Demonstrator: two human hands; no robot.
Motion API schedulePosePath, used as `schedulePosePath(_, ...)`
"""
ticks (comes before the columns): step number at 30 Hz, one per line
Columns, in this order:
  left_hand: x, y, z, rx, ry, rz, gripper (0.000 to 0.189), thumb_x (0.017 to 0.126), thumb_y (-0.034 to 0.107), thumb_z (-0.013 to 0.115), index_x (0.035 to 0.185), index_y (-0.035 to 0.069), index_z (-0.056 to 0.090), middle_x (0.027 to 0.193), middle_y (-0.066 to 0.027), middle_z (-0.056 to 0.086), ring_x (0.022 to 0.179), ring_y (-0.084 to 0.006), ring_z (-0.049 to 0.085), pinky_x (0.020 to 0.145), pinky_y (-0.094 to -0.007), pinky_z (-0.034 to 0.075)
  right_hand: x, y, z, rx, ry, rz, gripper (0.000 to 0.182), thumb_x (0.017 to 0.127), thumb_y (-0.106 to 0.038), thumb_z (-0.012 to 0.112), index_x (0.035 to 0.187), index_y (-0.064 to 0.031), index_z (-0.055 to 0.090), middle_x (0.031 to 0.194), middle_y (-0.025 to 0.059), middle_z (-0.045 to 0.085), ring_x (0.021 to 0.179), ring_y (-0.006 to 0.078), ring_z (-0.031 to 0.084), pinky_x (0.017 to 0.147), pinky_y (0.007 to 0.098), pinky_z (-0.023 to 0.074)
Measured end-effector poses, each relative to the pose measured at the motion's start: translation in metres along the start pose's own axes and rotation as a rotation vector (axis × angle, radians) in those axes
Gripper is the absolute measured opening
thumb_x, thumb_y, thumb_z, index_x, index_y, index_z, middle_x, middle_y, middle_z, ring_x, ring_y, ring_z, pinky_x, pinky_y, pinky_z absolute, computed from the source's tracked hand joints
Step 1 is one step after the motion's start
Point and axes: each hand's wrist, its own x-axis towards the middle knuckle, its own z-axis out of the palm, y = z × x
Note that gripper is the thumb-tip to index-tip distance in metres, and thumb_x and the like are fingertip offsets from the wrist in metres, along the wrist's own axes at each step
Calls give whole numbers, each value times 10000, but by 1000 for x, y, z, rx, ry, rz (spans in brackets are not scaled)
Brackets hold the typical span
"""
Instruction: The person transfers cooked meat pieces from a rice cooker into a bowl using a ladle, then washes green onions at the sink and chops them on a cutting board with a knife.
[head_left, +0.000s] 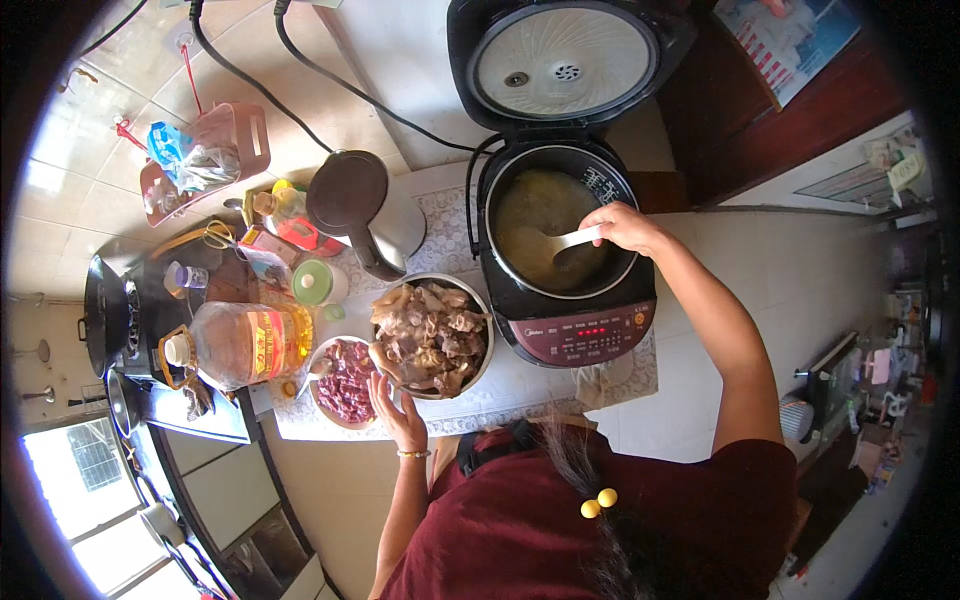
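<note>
My right hand (628, 228) grips the handle of a white rice paddle (577, 238), its blade down in the cloudy liquid (544, 199) inside the inner pot of an open rice cooker (491, 259). The liquid hides part of the paddle. My left hand (401, 420) holds nothing, its fingers apart at the near edge of a metal bowl (489, 352) heaped with browned meat pieces (431, 337). Whether the fingers touch that bowl is hard to tell. Just left of them sits a bowl of raw red meat (346, 382) with a spoon (315, 371) in it.
The cooker's lid (566, 64) stands raised at the back. An electric kettle (364, 210) and a green-lidded cup (319, 283) are to the left, beside a large oil bottle (240, 341). A power cord (375, 105) hangs behind. Farther left is a stove with a wok (105, 315).
</note>
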Motion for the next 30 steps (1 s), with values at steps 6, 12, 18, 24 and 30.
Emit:
schedulePosePath(6,0,1,-3,-7,2,-10,404,887,143,484,1268,21,422,1357,-204,392,1278,-377,327,1049,-476,250,-6,-8,-5,298,-9,65,212,837,-30,501,982,-8,654,702,31,613,498,44,446,426,195,355)
schedulePosePath(12,-2,-4,-2,-8,13,-6,405,885,135,486,1268,19,420,1352,-213,394,1272,-380,334,1046,-474,254,-14,-2,-10,447,26,3,215,857,-62,503,1010,-11,645,698,19,596,461,23,393,372,174,305)
schedulePosePath(18,-4,-14,-3,25,-11,24,425,897,109,478,1307,43,389,1405,-184,329,1298,-333,311,977,-406,382,-38,-13,-21,464,95,-8,226,847,-53,499,1015,22,629,698,29,586,459,24,395,369,168,309)
schedulePosePath(24,-1,-12,0,-46,19,11,411,881,127,488,1273,22,421,1358,-203,393,1286,-373,324,1050,-463,258,-50,-15,-25,377,168,93,224,836,-46,483,979,-1,650,678,21,586,470,42,427,386,196,336)
schedulePosePath(30,2,-13,-9,-5,6,28,415,875,130,493,1271,21,427,1362,-198,391,1292,-370,313,1057,-464,242,-38,-3,-11,-273,376,50,224,814,-88,475,908,-80,677,790,100,658,736,247,622,664,366,479)
